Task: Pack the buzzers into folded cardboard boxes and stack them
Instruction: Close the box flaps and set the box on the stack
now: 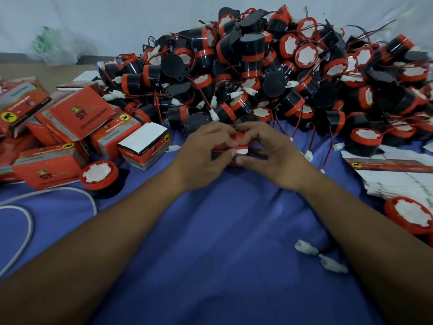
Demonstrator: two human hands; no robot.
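Both my hands meet at the middle of the blue cloth. My left hand (203,156) and my right hand (269,156) grip a small red cardboard box (237,146) between them, fingers curled over its top flaps. The box is mostly hidden by my fingers, so I cannot tell whether a buzzer sits inside it. Right behind my hands rises a big heap of black and red buzzers (269,73) with red wires and white plugs. A pile of packed red boxes (77,118) lies at the left.
A lone buzzer (99,175) stands beside the boxes at the left, another buzzer (411,216) at the right edge. Flat unfolded cartons (398,181) are stacked at the right. A white cable (25,221) loops at the left. Loose white plugs (321,255) lie near my right forearm.
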